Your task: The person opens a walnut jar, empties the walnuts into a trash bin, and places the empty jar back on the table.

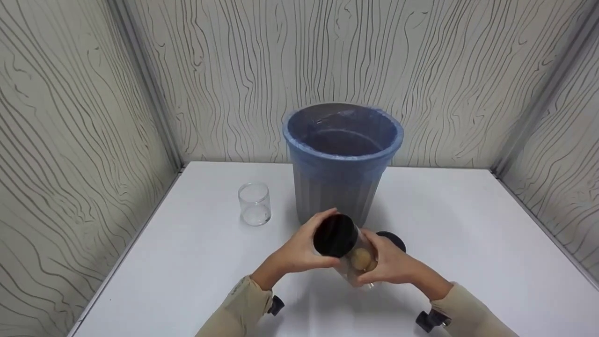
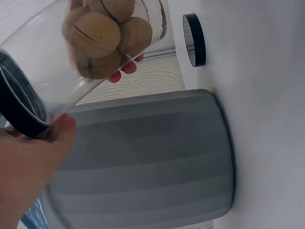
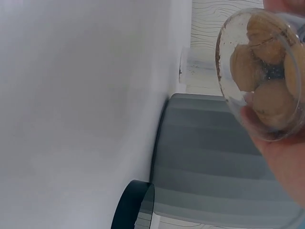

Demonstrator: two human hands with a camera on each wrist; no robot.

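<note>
Between both hands is a clear jar (image 2: pixel 52 76) of whole walnuts (image 2: pixel 97 36), tilted over the table. Its black lid (image 1: pixel 335 235) is on the upper left end, and my left hand (image 1: pixel 304 250) grips round it. Lower down, my right hand (image 1: pixel 390 262) holds the jar's clear body, fingers and thumb on either side. The walnuts have gathered towards the jar's bottom, which faces the camera in the right wrist view. Just behind my right hand a second black lid (image 1: pixel 392 239) sits on the table, partly hidden in the head view.
A ribbed grey bin (image 1: pixel 334 196) with a blue liner (image 1: pixel 348 158) over its rim stands right behind the hands. Left of it is a lidless clear glass container (image 1: pixel 254 206). Wood-patterned panels (image 1: pixel 243 70) enclose the white table (image 1: pixel 187 262) at the back and sides.
</note>
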